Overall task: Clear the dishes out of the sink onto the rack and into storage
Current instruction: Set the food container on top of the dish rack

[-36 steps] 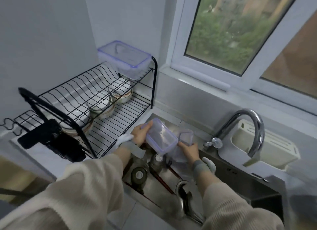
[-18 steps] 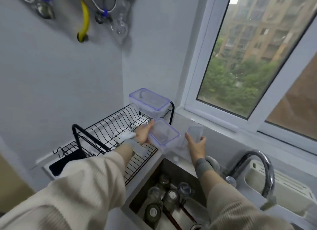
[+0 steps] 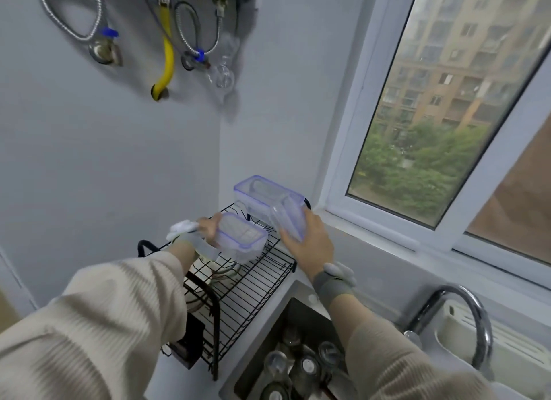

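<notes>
Containers have been raised from the steel sink (image 3: 238, 381) to the black wire dish rack (image 3: 253, 283): left hand (image 3: 210, 226) fingers are curled round a clear blue-rimmed plastic box (image 3: 243, 241), right hand (image 3: 310, 244) fingers round a clear plastic lid (image 3: 287, 220); glass jars (image 3: 301, 367) remain below.

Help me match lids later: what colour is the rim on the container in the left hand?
Blue-violet rim on a clear container, held by the left hand; head view.
</notes>
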### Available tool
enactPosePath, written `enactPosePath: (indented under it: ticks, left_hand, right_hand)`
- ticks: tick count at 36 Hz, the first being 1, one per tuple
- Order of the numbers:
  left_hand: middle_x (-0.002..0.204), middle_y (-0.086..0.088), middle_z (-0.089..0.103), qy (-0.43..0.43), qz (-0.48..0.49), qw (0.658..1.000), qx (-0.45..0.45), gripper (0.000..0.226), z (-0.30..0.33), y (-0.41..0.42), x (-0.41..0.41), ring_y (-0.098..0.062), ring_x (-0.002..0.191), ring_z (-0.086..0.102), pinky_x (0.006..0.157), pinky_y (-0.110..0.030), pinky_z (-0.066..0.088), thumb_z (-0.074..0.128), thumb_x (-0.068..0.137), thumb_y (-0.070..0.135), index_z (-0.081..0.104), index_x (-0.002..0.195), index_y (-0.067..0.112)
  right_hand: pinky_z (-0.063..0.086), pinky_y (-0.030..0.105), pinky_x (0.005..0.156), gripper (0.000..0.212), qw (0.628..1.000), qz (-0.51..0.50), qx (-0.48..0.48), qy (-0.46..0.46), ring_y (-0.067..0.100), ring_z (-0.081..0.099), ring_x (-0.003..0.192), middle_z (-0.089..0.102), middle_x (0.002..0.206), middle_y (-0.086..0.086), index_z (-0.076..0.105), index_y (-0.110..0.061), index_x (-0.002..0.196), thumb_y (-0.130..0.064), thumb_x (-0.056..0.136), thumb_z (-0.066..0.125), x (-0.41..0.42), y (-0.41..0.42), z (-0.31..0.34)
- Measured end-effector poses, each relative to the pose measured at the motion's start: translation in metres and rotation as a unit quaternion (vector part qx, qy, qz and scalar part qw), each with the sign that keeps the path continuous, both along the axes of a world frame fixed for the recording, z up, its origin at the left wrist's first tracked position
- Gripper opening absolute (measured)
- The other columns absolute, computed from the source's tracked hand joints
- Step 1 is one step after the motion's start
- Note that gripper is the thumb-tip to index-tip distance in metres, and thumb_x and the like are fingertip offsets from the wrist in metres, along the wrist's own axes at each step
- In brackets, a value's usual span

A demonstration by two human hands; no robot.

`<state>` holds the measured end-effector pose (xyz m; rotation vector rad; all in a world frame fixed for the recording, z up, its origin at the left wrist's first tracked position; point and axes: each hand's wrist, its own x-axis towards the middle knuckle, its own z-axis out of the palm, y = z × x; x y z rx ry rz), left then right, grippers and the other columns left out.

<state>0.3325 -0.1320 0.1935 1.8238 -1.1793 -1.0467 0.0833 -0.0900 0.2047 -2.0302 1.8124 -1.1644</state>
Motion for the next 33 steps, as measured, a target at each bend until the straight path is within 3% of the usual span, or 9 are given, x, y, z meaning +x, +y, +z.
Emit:
enactPosePath:
  ticks: [3, 8, 11, 15, 18, 22, 26, 30, 33]
  left_hand:
    - [0.129, -0.028, 0.054, 0.000, 0.060, 0.998, 0.015, 0.057, -0.004, -0.007, 0.005, -0.042, 0.117, 0.055, 0.099, -0.048, 0.047, 0.047, 0.099, 0.041, 0.048, 0.133, -0.005]
    - [0.127, -0.029, 0.055, -0.034, 0.042, 0.998, 0.027, 0.061, -0.007, -0.014, 0.007, -0.043, 0.116, 0.056, 0.099, -0.050, 0.047, 0.043, 0.099, 0.046, 0.053, 0.126, -0.008]
    - [0.124, -0.028, 0.058, -0.086, 0.011, 0.995, 0.040, 0.061, -0.005, -0.013, 0.010, -0.039, 0.110, 0.058, 0.098, -0.043, 0.047, 0.045, 0.098, 0.047, 0.056, 0.123, -0.007]
    - [0.120, -0.019, 0.064, -0.164, -0.055, 0.984, 0.049, 0.040, 0.004, -0.004, 0.015, -0.023, 0.092, 0.054, 0.076, -0.026, 0.039, 0.054, 0.097, 0.036, 0.066, 0.115, 0.002]
    - [0.109, -0.010, 0.068, -0.242, -0.089, 0.965, 0.049, 0.029, 0.012, 0.000, 0.019, -0.026, 0.098, 0.063, 0.080, -0.028, 0.048, 0.060, 0.093, 0.037, 0.069, 0.107, 0.013]
    - [0.089, -0.008, 0.059, -0.226, -0.090, 0.969, 0.028, 0.007, 0.012, -0.004, 0.015, -0.020, 0.079, 0.051, 0.049, -0.021, 0.034, 0.054, 0.095, 0.018, 0.060, 0.094, 0.015]
    - [0.075, -0.002, 0.059, -0.217, -0.086, 0.972, 0.020, 0.014, 0.007, -0.005, 0.021, -0.018, 0.065, 0.052, 0.053, -0.022, 0.037, 0.056, 0.092, 0.030, 0.059, 0.088, 0.018]
    - [0.087, -0.004, 0.059, -0.206, -0.084, 0.975, 0.019, 0.034, -0.002, -0.006, 0.023, -0.022, 0.081, 0.052, 0.067, -0.029, 0.038, 0.059, 0.088, 0.053, 0.056, 0.090, 0.019]
    - [0.092, -0.004, 0.058, -0.201, -0.097, 0.974, 0.032, 0.044, -0.003, -0.008, 0.020, -0.021, 0.083, 0.051, 0.070, -0.029, 0.038, 0.059, 0.085, 0.060, 0.054, 0.097, 0.017]
  right_hand:
    - [0.048, 0.034, 0.078, 0.066, 0.997, 0.023, -0.019, 0.076, 0.024, 0.055, 0.105, 0.051, 0.123, 0.000, 0.040, -0.027, 0.137, -0.055, 0.082, 0.062, 0.016, -0.004, 0.001]
    - [0.050, 0.036, 0.078, 0.067, 0.991, 0.033, -0.026, 0.128, 0.025, 0.056, 0.103, 0.053, 0.123, 0.000, 0.042, -0.024, 0.139, -0.053, 0.082, 0.062, 0.039, -0.012, 0.003]
    - [0.049, 0.036, 0.078, 0.066, 0.985, 0.037, -0.042, 0.161, 0.026, 0.057, 0.101, 0.056, 0.118, 0.002, 0.047, -0.020, 0.137, -0.051, 0.082, 0.064, 0.047, -0.016, 0.004]
    - [0.049, 0.037, 0.080, 0.067, 0.976, 0.042, -0.054, 0.209, 0.024, 0.056, 0.103, 0.057, 0.118, 0.002, 0.048, -0.019, 0.136, -0.057, 0.082, 0.060, 0.052, -0.020, 0.002]
    - [0.048, 0.038, 0.077, 0.072, 0.975, 0.054, -0.054, 0.209, 0.028, 0.057, 0.102, 0.058, 0.118, 0.005, 0.050, -0.015, 0.135, -0.060, 0.080, 0.063, 0.058, -0.021, 0.000]
    - [0.047, 0.038, 0.074, 0.075, 0.968, 0.063, -0.073, 0.231, 0.029, 0.057, 0.096, 0.059, 0.115, 0.009, 0.051, -0.012, 0.135, -0.063, 0.081, 0.061, 0.066, -0.021, -0.004]
    - [0.044, 0.036, 0.082, 0.064, 0.975, 0.057, -0.049, 0.210, 0.027, 0.052, 0.106, 0.055, 0.121, 0.007, 0.042, -0.014, 0.143, -0.055, 0.093, 0.048, 0.069, -0.022, -0.010]
    - [0.046, 0.041, 0.086, 0.054, 0.977, 0.084, -0.024, 0.193, 0.031, 0.049, 0.110, 0.052, 0.125, 0.011, 0.037, -0.008, 0.146, -0.032, 0.098, 0.044, 0.071, -0.025, -0.012]
    - [0.045, 0.040, 0.089, 0.054, 0.979, 0.088, 0.001, 0.184, 0.029, 0.046, 0.114, 0.050, 0.128, 0.011, 0.036, -0.009, 0.146, -0.028, 0.097, 0.045, 0.073, -0.027, -0.009]
